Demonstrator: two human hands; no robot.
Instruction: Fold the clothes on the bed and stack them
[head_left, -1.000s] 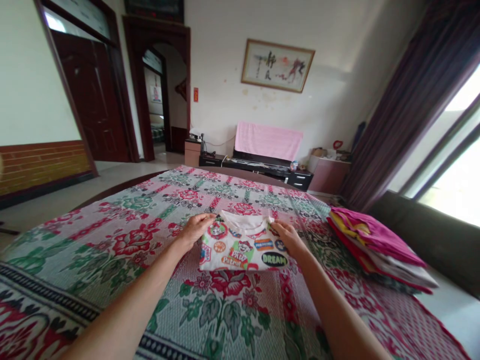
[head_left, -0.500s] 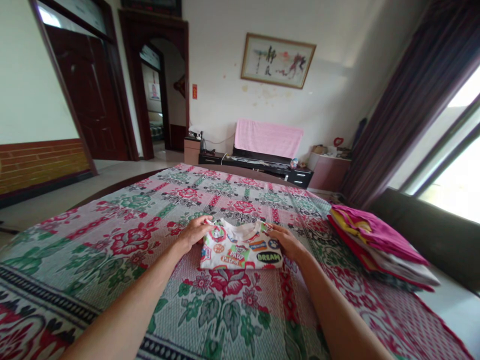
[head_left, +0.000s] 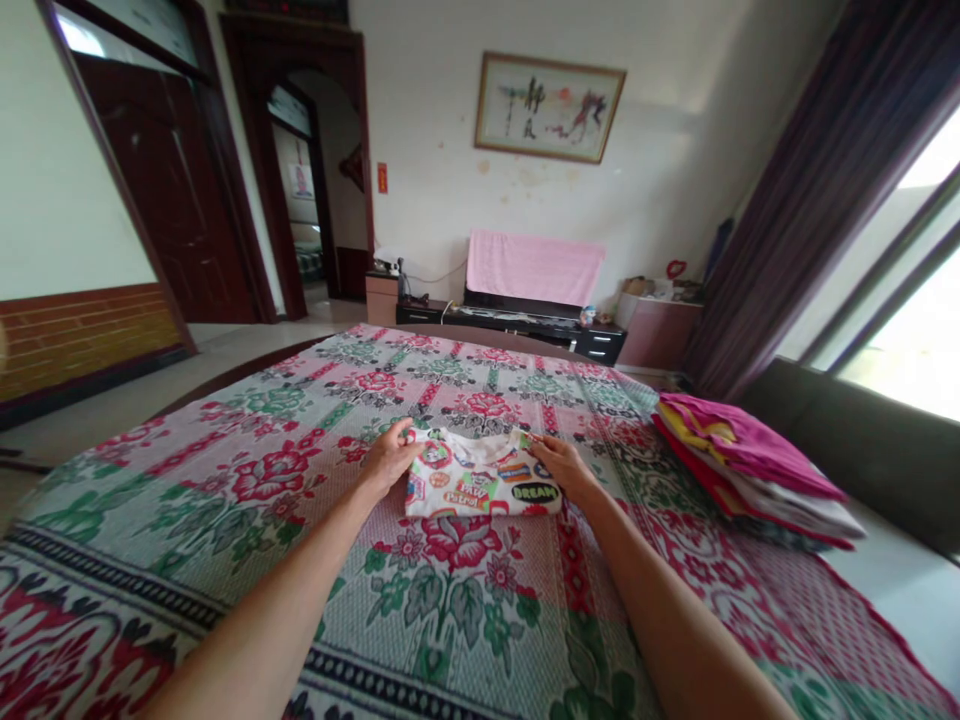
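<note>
A white shirt [head_left: 480,480] with colourful printed patches, folded into a small rectangle, lies on the flowered bedcover [head_left: 262,475] with its neckline facing away from me. My left hand [head_left: 391,457] pinches its upper left corner. At the upper right corner, my right hand [head_left: 561,466] has its fingers closed on the fabric. Both forearms reach in from the bottom of the view.
A stack of folded clothes [head_left: 750,465], pink on top, sits at the right edge of the bed beside a dark sofa back [head_left: 862,440]. Beyond the bed stand a low black cabinet [head_left: 525,330] and a pink cloth [head_left: 534,265].
Both hands and the shirt have shifted slightly away from me over the bedcover. The hands keep hold of the same two corners. The view has tilted a little.
</note>
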